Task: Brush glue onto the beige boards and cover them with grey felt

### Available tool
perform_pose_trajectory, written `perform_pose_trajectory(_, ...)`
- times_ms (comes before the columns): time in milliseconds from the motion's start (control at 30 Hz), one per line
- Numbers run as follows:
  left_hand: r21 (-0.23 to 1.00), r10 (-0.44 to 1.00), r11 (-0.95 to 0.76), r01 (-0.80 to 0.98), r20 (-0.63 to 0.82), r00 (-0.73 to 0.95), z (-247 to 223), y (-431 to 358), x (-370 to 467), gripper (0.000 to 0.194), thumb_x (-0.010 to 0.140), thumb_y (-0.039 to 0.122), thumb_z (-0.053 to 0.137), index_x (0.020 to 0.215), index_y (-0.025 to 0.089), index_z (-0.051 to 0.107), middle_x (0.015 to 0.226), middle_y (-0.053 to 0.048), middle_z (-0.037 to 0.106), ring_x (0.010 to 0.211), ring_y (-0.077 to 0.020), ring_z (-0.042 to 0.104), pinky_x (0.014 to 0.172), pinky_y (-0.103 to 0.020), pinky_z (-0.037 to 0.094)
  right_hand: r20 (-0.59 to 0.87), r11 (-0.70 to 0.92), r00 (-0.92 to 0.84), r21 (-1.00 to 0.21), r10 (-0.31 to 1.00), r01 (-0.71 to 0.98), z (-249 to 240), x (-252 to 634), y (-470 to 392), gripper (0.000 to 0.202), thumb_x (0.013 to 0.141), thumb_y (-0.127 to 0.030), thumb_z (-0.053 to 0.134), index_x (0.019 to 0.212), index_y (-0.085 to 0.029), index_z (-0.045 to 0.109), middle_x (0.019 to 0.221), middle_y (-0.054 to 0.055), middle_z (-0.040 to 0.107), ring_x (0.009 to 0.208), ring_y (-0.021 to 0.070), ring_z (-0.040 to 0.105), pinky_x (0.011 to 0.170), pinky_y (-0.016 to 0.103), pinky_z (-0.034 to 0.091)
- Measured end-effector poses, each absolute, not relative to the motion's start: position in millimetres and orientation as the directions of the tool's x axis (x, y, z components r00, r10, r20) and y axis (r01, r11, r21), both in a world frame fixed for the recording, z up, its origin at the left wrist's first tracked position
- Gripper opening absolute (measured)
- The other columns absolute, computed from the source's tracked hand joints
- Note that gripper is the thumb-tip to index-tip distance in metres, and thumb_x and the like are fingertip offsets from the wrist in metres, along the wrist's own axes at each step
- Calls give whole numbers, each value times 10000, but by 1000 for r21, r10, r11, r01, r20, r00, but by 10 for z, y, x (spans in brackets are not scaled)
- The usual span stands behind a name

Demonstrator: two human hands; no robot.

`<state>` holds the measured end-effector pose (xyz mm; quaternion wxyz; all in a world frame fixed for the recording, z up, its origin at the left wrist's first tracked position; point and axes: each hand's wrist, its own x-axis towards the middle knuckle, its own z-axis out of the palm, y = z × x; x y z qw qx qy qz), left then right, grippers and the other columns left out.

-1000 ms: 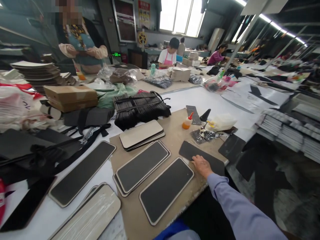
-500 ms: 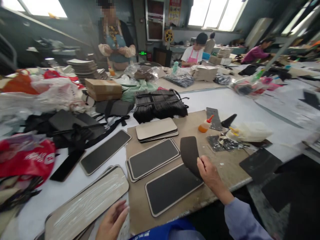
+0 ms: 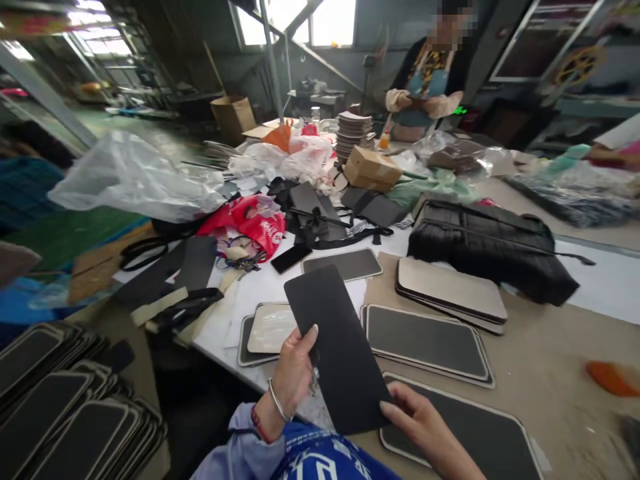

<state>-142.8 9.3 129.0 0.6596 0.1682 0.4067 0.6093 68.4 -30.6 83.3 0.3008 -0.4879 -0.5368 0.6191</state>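
A thin black rectangular sheet with rounded corners (image 3: 337,347) is held up in front of me between both hands. My left hand (image 3: 295,367) pinches its left edge, thumb on top. At its lower right corner my right hand (image 3: 417,420) grips it between thumb and fingers. Beneath the right hand lies a dark panel with a pale border (image 3: 465,427), partly hidden by hand and sheet. Behind it is a small stack of similar bordered panels (image 3: 427,343). A beige panel with a shiny streaked surface (image 3: 270,330) lies left of the sheet, partly covered by my left hand.
Beige-topped panels (image 3: 450,290) and a bundle of black straps (image 3: 490,240) lie farther back. Many bordered panels (image 3: 50,413) are stacked low at left. A phone-like black slab (image 3: 290,259) lies near a red bag (image 3: 260,223). Another person (image 3: 425,87) stands across the table.
My view has swung left. The black sheet, earlier bent up in my right hand over the bordered panel, is now lifted and flat. My left hand, earlier free, has taken hold of it.
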Motion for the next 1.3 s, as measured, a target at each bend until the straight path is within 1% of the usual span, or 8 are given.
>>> perform_pose_trajectory(167, 730, 884, 200, -653, -422, -200, 1074, -38, -2038, 343, 663, 250, 702, 979, 182, 589, 899, -41, 688, 767, -165, 646, 722, -285, 510, -392, -300, -362, -911, 846, 284, 523, 430, -336, 393, 767, -577, 451, 764, -191, 526, 668, -1, 518, 542, 125, 491, 525, 248, 410)
perform_pose_trajectory(333, 812, 811, 225, -539, -462, -358, 942, 18, -2659, 286, 606, 250, 732, 807, 172, 542, 647, 20, 639, 593, -111, 612, 585, -218, 493, -298, 7, -338, -740, 893, 672, 563, 320, 21, 281, 796, -448, 397, 842, -229, 568, 783, 43, 622, 709, 197, 584, 654, 292, 424)
perform_pose_trajectory(533, 844, 831, 339, -416, -476, -289, 992, 166, -2966, 318, 601, 305, 721, 816, 169, 532, 667, 34, 595, 558, -96, 582, 514, -202, 461, -259, 125, -357, -628, 897, 768, 692, 151, 486, 280, 780, -423, 370, 807, -231, 572, 719, 39, 634, 663, 202, 585, 625, 296, 419)
perform_pose_trajectory(767, 906, 818, 322, -273, -412, -401, 1025, 323, -3178, 299, 576, 362, 739, 651, 140, 553, 556, 60, 493, 483, -42, 452, 432, -158, 341, -133, 137, -330, -722, 934, 679, 737, 25, 671, 267, 782, -429, 451, 814, -222, 616, 690, 24, 649, 596, 166, 588, 596, 276, 462)
perform_pose_trajectory(933, 895, 866, 306, -325, -403, -295, 1083, 270, -3294, 234, 603, 317, 732, 693, 139, 610, 456, 76, 430, 406, -34, 361, 402, -166, 297, 215, 290, -199, -784, 956, 549, 871, 53, 539, 245, 793, -359, 497, 940, -230, 645, 994, 48, 657, 932, 181, 601, 886, 337, 449)
perform_pose_trajectory(1100, 776, 885, 290, -561, -440, -151, 1239, 136, -3285, 391, 672, 421, 621, 936, 135, 647, 930, -77, 650, 805, -187, 587, 673, -281, 482, 75, 120, -114, -879, 991, 462, 1056, 67, 297, 273, 815, -405, 469, 895, -228, 661, 1069, 64, 625, 1031, 205, 552, 918, 363, 426)
perform_pose_trajectory(1200, 788, 863, 365, -496, -486, -138, 1337, 98, -3207, 427, 674, 463, 611, 957, 143, 630, 881, -73, 661, 755, -193, 599, 641, -285, 478, -5, -51, 138, -941, 990, 334, 1046, 22, 238, 268, 746, -450, 564, 807, -201, 640, 922, 65, 645, 915, 204, 584, 871, 364, 449)
perform_pose_trajectory(1300, 878, 871, 385, -283, -448, -203, 1365, 109, -3104, 397, 605, 327, 718, 954, 175, 606, 796, -17, 659, 688, -139, 592, 622, -231, 453, -64, -120, 326, -981, 943, 154, 915, 0, 257, 474, 618, -448, 689, 1006, -198, 582, 931, 50, 616, 933, 195, 571, 892, 361, 433)
